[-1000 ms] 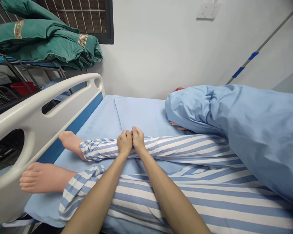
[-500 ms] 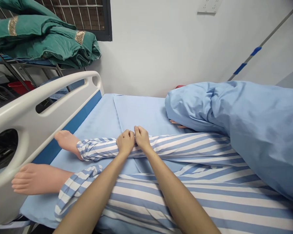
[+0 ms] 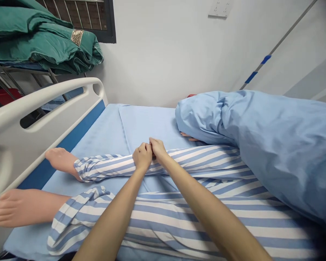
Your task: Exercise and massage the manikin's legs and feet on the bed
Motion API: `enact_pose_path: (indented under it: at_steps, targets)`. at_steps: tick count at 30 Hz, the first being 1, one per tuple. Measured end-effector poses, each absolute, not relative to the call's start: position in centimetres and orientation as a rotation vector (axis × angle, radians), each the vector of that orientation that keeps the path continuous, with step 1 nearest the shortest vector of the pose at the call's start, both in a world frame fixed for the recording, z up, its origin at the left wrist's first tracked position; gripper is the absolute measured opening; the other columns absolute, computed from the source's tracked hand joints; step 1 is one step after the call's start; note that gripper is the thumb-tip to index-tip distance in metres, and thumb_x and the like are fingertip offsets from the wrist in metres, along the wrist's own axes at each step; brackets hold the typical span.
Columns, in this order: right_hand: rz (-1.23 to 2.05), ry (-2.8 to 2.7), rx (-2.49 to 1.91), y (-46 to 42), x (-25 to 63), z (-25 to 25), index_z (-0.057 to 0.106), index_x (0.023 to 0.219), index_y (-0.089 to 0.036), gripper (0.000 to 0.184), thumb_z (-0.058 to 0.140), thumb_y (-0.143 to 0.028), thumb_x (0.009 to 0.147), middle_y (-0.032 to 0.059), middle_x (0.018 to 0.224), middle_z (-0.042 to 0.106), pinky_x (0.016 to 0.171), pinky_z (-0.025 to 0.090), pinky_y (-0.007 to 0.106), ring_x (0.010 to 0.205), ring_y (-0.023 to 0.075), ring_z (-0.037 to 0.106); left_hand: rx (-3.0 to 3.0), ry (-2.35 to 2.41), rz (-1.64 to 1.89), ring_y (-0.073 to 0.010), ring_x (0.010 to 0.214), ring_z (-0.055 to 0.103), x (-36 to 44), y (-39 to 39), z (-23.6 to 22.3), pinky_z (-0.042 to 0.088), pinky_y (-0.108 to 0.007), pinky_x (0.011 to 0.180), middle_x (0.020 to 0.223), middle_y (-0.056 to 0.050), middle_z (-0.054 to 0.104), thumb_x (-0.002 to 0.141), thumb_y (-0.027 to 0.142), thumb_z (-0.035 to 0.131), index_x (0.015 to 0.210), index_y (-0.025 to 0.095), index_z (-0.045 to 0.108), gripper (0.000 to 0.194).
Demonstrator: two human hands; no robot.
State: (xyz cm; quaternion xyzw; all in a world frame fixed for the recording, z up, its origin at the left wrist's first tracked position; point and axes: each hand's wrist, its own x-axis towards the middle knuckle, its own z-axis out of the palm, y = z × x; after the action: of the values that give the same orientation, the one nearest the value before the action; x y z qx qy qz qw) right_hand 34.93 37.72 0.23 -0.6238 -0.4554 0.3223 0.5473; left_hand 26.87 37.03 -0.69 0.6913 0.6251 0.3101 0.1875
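On the bed lies a figure with smooth, manikin-like feet, dressed in blue-and-white striped trousers (image 3: 201,214). My left hand (image 3: 142,156) is closed, knuckles up, over the shin of the far trouser leg (image 3: 105,167). Beside it, touching or nearly so, my right hand (image 3: 158,149) is curled on the same leg. Both sets of fingertips are hidden, so any cloth in them cannot be seen. The far bare foot (image 3: 60,159) shows left of the trouser cuff. Closer to me is the near foot (image 3: 24,206), below its bunched cuff.
A light blue quilt (image 3: 260,127) covers the figure's upper part at right, with some fingers (image 3: 189,136) showing under its edge. The bed's white end board (image 3: 67,90) rises at left. Green folded bedding (image 3: 57,47) sits on a rack behind. A pole (image 3: 260,65) leans at right.
The view has shifted to the right, so the bed and figure appear farther left. My hands stay on the far leg; the right hand has turned slightly and the knuckles sit closer together.
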Motion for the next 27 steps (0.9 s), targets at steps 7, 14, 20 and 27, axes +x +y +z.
enact_pose_path:
  at_steps: [7, 14, 20, 27]
  targets:
    - [0.376, -1.499, -1.587, 35.7, 37.2, -0.8, 0.036, 0.055, -0.021, 0.034, 0.041, -0.037, 0.084, -0.0057, 0.050, 0.036, 0.053, 0.025, 0.024, 0.051, 0.0105, 0.033, 2.008, 1.730, 0.872, -0.0159, 0.066, 0.054, 26.7, 37.1, -0.9, 0.026, -0.027, 0.059, 0.070, -0.003, 0.066, 0.086, 0.032, 0.037, 0.065, 0.022, 0.057, 0.031]
    - [0.664, -1.164, -1.383, 36.4, 38.3, -0.8, 0.035, 0.054, -0.021, 0.035, 0.042, -0.044, 0.080, -0.0063, 0.048, 0.034, 0.048, 0.028, 0.023, 0.047, 0.0096, 0.034, 1.825, 1.537, 1.007, -0.0124, 0.058, 0.049, 29.7, 38.0, 0.9, 0.030, -0.024, 0.056, 0.059, -0.001, 0.059, 0.084, 0.028, 0.035, 0.057, 0.019, 0.052, 0.032]
    - [0.727, -0.876, -1.296, 37.1, 38.9, -1.1, 0.031, 0.056, -0.023, 0.032, 0.046, -0.044, 0.074, -0.0078, 0.049, 0.027, 0.044, 0.028, 0.023, 0.045, 0.0086, 0.028, 1.894, 1.595, 0.939, -0.0153, 0.067, 0.055, 31.6, 36.5, -0.3, 0.031, -0.026, 0.060, 0.072, -0.004, 0.066, 0.087, 0.031, 0.033, 0.068, 0.020, 0.059, 0.034]
    - [0.465, -1.315, -1.497, 35.7, 40.5, 0.5, 0.032, 0.052, -0.022, 0.034, 0.044, -0.041, 0.078, -0.0062, 0.048, 0.031, 0.050, 0.025, 0.025, 0.049, 0.0100, 0.029, 1.998, 1.626, 0.884, -0.0164, 0.067, 0.055, 31.2, 36.4, -0.4, 0.028, -0.027, 0.060, 0.070, -0.004, 0.066, 0.087, 0.031, 0.034, 0.066, 0.021, 0.058, 0.033]
